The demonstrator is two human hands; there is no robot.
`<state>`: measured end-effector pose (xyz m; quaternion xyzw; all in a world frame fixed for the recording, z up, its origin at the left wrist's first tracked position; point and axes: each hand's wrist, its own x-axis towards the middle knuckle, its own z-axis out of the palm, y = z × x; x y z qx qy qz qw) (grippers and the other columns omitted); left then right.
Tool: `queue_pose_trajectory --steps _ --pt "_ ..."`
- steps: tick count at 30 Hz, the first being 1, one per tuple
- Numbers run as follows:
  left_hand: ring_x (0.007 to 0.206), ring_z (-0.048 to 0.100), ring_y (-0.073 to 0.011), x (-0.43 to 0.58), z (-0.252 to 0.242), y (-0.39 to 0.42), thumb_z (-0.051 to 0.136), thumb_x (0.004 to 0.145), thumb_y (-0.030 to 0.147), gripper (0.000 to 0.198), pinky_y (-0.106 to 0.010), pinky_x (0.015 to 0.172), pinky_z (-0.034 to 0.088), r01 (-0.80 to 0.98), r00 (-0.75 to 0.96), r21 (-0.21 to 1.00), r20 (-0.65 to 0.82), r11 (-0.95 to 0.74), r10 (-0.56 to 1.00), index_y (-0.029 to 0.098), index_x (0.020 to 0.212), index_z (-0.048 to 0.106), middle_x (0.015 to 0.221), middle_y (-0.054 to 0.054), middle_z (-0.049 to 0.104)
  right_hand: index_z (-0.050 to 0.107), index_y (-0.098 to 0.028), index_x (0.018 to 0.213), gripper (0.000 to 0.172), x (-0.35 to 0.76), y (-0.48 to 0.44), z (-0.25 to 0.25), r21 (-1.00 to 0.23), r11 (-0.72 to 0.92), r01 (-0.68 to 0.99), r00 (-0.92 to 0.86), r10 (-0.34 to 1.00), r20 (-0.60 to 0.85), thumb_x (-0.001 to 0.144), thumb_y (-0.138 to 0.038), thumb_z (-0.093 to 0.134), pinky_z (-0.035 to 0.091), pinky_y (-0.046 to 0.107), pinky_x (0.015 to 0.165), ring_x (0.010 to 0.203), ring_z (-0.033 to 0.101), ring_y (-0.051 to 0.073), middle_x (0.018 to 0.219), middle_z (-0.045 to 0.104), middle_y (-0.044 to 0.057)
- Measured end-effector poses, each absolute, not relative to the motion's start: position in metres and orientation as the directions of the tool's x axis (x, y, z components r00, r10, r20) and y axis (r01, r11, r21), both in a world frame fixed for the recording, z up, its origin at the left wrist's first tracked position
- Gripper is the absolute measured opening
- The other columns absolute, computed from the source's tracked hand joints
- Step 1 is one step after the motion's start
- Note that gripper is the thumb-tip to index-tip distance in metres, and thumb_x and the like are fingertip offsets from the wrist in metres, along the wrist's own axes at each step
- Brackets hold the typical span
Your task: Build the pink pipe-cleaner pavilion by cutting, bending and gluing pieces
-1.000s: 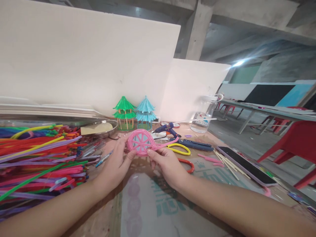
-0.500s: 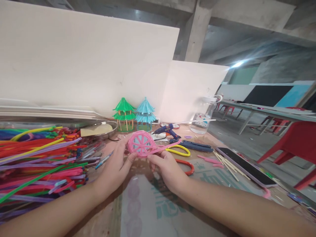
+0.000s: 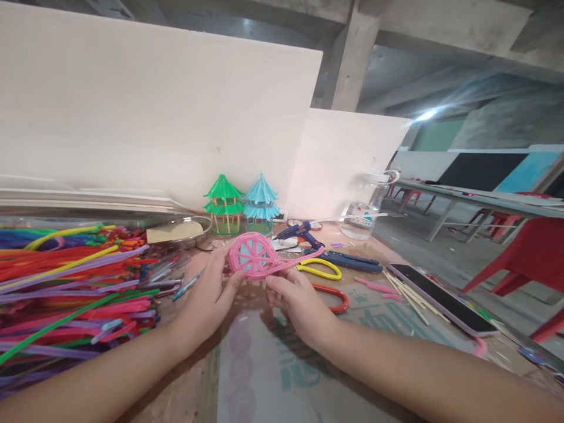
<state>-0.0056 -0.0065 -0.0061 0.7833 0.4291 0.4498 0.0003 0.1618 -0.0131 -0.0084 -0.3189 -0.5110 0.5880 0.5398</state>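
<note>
Between my hands, raised above the table, is a pink pipe-cleaner wheel [image 3: 252, 256] with spokes and a pale blue backing. My left hand [image 3: 214, 288] pinches its left and lower edge between thumb and fingers. A loose pink pipe-cleaner end [image 3: 304, 258] sticks out from the wheel's right side. My right hand [image 3: 293, 294] has its fingers closed on this strip near the wheel's lower right. Just behind lie scissors with one yellow handle loop [image 3: 324, 269] and, closer to me, an orange loop [image 3: 337, 299].
Bundled pipe cleaners [image 3: 74, 282] fill the left side. Green [image 3: 223, 205] and blue [image 3: 261, 205] pagoda models stand behind, near a glue gun [image 3: 302, 233] and a water jug [image 3: 363, 205]. Blue-handled pliers [image 3: 352, 260], wooden sticks [image 3: 412, 296] and a phone [image 3: 440, 299] lie to the right.
The view has shifted slightly. Both hands keep their hold on the pink wheel, and the loose strip lies a little closer along its lower right edge.
</note>
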Motion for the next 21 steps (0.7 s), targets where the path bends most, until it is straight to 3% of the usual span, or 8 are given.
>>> queue_pose_trajectory --steps 8,13,17,21 --pt "0.113 0.055 -0.0281 -0.005 -0.006 -0.008 0.040 0.095 0.042 0.038 -0.044 0.099 0.043 0.670 0.237 0.396 0.687 -0.628 0.687 0.021 0.126 0.048 0.119 -0.012 0.061 0.054 -0.019 0.064 0.037 0.166 -0.011 -0.011 -0.966 0.095 -0.239 -0.182 0.973 0.141 0.065 -0.050 0.074 0.022 0.024 0.046 0.046 0.033 0.008 0.048 0.046 -0.006" --pt "0.116 0.054 -0.0267 -0.005 -0.007 -0.007 0.039 0.096 0.041 0.038 -0.041 0.099 0.044 0.652 0.219 0.414 0.699 -0.635 0.681 0.020 0.126 0.047 0.123 -0.012 0.060 0.053 -0.018 0.059 0.045 0.165 -0.008 -0.012 -0.963 0.119 -0.242 -0.169 0.972 0.163 0.065 -0.059 0.072 0.028 0.024 0.047 0.047 0.039 0.009 0.051 0.049 -0.004" --pt "0.118 0.053 -0.0251 -0.006 -0.008 -0.004 0.041 0.095 0.041 0.038 -0.040 0.100 0.043 0.615 0.126 0.520 0.677 -0.592 0.725 0.019 0.126 0.047 0.126 -0.012 0.059 0.054 -0.019 0.069 0.049 0.165 -0.002 -0.012 -0.954 0.139 -0.267 -0.117 0.978 0.176 0.062 -0.064 0.072 0.033 0.023 0.047 0.046 0.043 0.008 0.058 0.052 -0.005" --pt "0.120 0.052 -0.0259 -0.010 -0.009 0.002 0.040 0.094 0.047 0.042 -0.044 0.103 0.041 0.547 -0.004 0.669 0.603 -0.502 0.798 0.020 0.125 0.047 0.128 -0.012 0.058 0.054 -0.019 0.072 0.049 0.169 0.003 -0.012 -0.962 0.112 -0.249 -0.118 0.982 0.145 0.056 -0.059 0.078 0.030 0.022 0.045 0.043 0.041 0.008 0.052 0.052 -0.008"
